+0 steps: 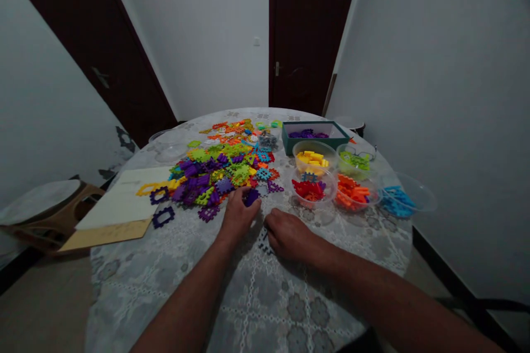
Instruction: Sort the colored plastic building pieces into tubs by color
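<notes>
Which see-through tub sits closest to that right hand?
The tub of red pieces, just beyond the right hand. Those with yellow pieces, green pieces, orange pieces and blue pieces sit farther off.

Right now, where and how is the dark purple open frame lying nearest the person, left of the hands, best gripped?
Probably pinch the near bar of the dark purple open frame, the left hand coming from the person's side. It lies flat on the tablecloth, its open centre could admit a fingertip, and a similar frame sits just beyond.
</notes>
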Demonstrator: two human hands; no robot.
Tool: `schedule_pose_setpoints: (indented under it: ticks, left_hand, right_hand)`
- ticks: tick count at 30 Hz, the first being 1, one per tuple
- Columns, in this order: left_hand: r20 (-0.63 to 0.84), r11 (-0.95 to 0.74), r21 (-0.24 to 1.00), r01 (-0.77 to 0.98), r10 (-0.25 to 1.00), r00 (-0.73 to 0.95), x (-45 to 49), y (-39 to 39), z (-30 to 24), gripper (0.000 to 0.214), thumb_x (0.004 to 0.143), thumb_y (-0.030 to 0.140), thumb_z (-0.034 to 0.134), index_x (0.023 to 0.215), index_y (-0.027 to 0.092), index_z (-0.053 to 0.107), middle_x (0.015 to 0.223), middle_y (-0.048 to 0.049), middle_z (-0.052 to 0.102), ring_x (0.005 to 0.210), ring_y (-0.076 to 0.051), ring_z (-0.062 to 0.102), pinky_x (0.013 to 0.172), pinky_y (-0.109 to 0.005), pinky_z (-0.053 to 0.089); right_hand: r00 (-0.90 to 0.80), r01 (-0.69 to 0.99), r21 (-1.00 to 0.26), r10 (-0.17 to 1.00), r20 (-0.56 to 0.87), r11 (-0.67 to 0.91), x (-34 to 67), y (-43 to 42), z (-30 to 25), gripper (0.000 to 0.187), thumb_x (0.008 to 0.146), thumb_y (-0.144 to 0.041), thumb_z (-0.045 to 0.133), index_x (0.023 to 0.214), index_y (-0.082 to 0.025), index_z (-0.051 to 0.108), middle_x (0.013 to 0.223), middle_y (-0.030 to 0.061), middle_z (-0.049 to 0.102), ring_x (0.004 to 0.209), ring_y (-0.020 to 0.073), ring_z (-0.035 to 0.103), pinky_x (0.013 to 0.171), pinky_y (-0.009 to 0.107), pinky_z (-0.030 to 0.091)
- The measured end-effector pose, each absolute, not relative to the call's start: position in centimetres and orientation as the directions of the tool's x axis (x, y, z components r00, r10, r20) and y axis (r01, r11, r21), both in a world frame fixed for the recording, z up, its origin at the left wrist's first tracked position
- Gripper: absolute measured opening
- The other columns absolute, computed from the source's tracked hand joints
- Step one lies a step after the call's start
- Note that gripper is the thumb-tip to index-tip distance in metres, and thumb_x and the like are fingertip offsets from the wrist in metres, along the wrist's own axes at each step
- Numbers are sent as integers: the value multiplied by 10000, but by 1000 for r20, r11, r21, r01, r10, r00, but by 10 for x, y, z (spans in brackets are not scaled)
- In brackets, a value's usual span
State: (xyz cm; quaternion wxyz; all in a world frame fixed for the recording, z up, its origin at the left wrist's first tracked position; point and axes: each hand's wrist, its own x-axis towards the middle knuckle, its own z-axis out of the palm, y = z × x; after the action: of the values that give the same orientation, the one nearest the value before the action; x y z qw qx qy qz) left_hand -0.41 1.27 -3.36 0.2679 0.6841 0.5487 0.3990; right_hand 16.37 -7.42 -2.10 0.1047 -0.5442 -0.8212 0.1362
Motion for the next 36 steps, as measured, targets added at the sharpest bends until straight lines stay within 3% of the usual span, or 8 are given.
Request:
schedule_pose_setpoints:
  ticks: [6, 11, 16, 23, 28, 33, 36]
  left_hand:
    - [307, -321, 829, 459, 946, 107, -7, 8, -40, 386, 859, 326, 708, 1222, 213, 639, 1213, -121, 672, 1165, -275, 642, 1067, -456, 486]
    - [309, -314, 854, 416, 948, 80, -13, 8, -45, 430, 834, 297, 747, 1241, 213, 638, 1226, -114, 674, 1177, -270, 637, 1073, -444, 485]
    - [333, -337, 851, 403, 939, 81, -9, 10, -47, 444, 823, 271, 745, 1251, 207, 647, 1232, -112, 660, 1179, -266, 629, 1071, -439, 489]
    - [264, -271, 901, 339, 962, 68, -9, 5, -39, 447, 845, 288, 730, 1277, 207, 646, 1257, -119, 678, 1159, -261, 654, 1041, -426, 507]
    - [161, -164, 948, 274, 986, 36, -10, 4, -35, 514, 873, 363, 722, 1351, 218, 598, 1297, -133, 696, 1111, -260, 686, 1011, -431, 521]
    - [102, -105, 968, 228, 995, 23, -10, 5, -34, 535, 873, 403, 718, 1363, 234, 584, 1316, -133, 694, 981, -234, 711, 929, -419, 553]
    - [118, -117, 963, 244, 993, 12, -10, 6, -34, 523, 866, 400, 725, 1344, 230, 597, 1275, -127, 707, 976, -235, 701, 934, -419, 549]
  right_hand:
    - [-383, 883, -310, 923, -44, 352, 168, -75, -19, 209, 911, -146, 509, 1097, -166, 603, 1095, 119, 653, 923, 228, 624, 791, 335, 474]
    - [-445, 810, -437, 895, -23, 392, 179, -80, 8, 337, 886, -119, 532, 1210, -169, 611, 1121, 103, 671, 991, 221, 628, 866, 336, 468]
    - [-434, 790, -453, 899, 60, 413, 200, -54, 68, 160, 867, -120, 565, 975, -188, 661, 947, 49, 656, 852, 174, 592, 757, 281, 432]
    - [-143, 884, -422, 975, 168, 202, 244, 96, 105, 123, 848, -164, 614, 920, -174, 713, 780, 14, 680, 685, 142, 573, 621, 252, 372]
    - [160, 899, -438, 935, 315, -6, 250, 199, 98, 204, 840, -193, 624, 978, -155, 771, 856, 61, 744, 798, 197, 656, 742, 283, 469]
    - [232, 889, -456, 898, 375, -39, 244, 228, 91, 376, 859, -188, 548, 1168, -133, 755, 1118, 136, 764, 1037, 245, 685, 925, 331, 504]
    - [162, 892, -452, 918, 362, 21, 235, 212, 87, 355, 879, -198, 536, 1131, -142, 779, 1048, 112, 779, 1011, 236, 695, 912, 322, 511]
